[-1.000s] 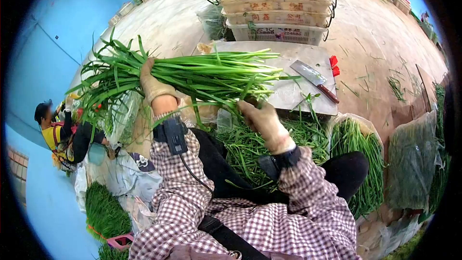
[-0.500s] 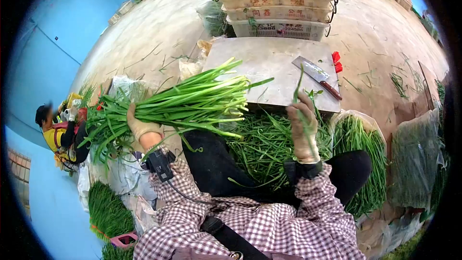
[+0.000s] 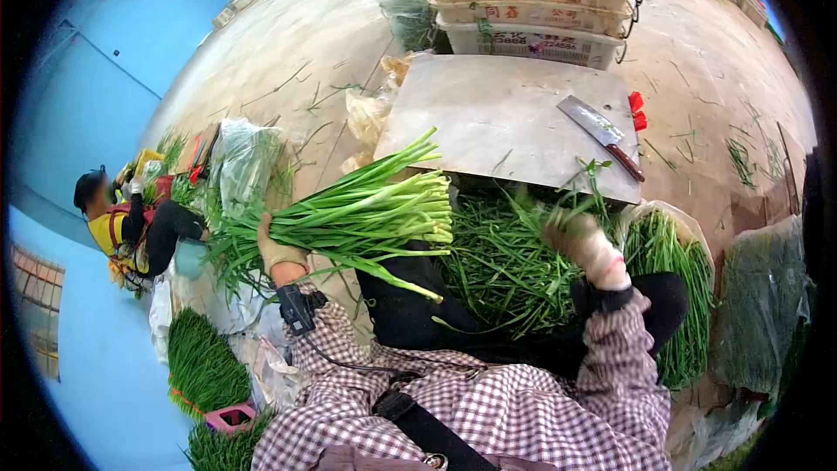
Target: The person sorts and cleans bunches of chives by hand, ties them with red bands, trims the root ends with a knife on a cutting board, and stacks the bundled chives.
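The left hand (image 3: 283,255), in a pale glove, had its fingers wrapped around a thick bunch of green stalks (image 3: 370,214), gripping it near the leafy end. The bunch was held roughly level in front of the person's left side, its pale stalk ends fanned out toward the right and its loose leaves hanging past the hand on the left; one stalk sloped down lower than the rest, over the dark trouser leg (image 3: 397,296). The right hand (image 3: 586,249), gloved too, was apart from the bunch, above the right part of a heap of loose green leaves (image 3: 506,270). Motion blurred it, so whether its fingers were open or closed, or held anything, could not be told. Beyond the heap stood a low, pale surface (image 3: 488,113), with a knife (image 3: 602,133) lying near its right edge, the brown handle pointing toward the person. Stacked crates (image 3: 532,26) rose behind the surface. Just right of the right hand, a bag of long greens (image 3: 670,275) stood open at the top, and at the far left a co-worker (image 3: 131,227) in a yellow top sat near a clear plastic bag (image 3: 246,161).
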A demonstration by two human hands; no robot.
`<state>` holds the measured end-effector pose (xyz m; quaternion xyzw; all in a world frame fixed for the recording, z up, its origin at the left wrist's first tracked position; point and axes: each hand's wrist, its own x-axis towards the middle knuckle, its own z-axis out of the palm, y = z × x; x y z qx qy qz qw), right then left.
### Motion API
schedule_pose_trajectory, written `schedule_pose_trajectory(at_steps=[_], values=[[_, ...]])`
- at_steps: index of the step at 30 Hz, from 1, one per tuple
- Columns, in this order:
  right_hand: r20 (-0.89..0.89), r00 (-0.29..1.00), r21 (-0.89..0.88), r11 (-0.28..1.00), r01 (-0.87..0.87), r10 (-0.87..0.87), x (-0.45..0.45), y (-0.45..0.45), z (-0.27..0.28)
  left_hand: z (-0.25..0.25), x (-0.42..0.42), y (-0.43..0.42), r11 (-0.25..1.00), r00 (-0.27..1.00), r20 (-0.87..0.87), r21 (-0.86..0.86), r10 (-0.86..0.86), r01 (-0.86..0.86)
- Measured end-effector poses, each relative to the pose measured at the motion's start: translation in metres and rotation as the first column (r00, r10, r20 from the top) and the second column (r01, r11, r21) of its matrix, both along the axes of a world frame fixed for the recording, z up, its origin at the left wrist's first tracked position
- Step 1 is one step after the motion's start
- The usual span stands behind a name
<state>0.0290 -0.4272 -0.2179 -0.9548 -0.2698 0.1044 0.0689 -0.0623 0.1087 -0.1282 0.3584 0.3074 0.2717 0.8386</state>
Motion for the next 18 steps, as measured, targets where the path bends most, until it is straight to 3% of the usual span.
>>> schedule_pose_trajectory(at_steps=[1,3,5,6,8,9,14,18], values=[[-0.543,0.838,0.207,0.976,0.068,0.057,-0.022,0.000,0.045,-0.002,0.000,-0.002,0.999,0.999,0.012,0.010,0.036,-0.036],[-0.334,0.941,-0.218,0.976,-0.018,-0.057,-0.059,0.030,0.100,0.021,0.002,-0.028,0.993,0.985,-0.133,-0.001,0.114,-0.115],[-0.009,0.999,0.287,0.957,-0.031,0.035,-0.061,0.052,0.122,0.021,0.002,-0.030,0.996,0.991,-0.102,-0.012,0.089,-0.091],[0.153,0.987,0.417,0.902,-0.114,0.053,-0.061,0.069,0.135,0.021,0.000,-0.029,0.997,0.993,-0.089,-0.014,0.075,-0.077],[0.187,0.969,0.451,0.861,-0.233,0.163,-0.067,0.096,0.155,0.016,0.003,-0.024,0.995,0.994,-0.062,-0.043,0.085,-0.088],[0.324,0.930,0.443,0.841,-0.310,0.172,-0.069,0.112,0.138,0.013,0.005,-0.022,0.994,0.995,-0.045,-0.058,0.089,-0.092],[0.281,0.957,0.438,0.897,-0.066,-0.067,-0.061,0.171,0.116,0.026,0.007,-0.049,0.995,0.995,-0.038,-0.020,0.093,-0.094],[0.408,0.906,0.534,0.835,-0.132,-0.117,-0.044,0.176,0.108,0.023,0.007,-0.051,0.999,0.999,-0.002,0.009,0.050,-0.050]])
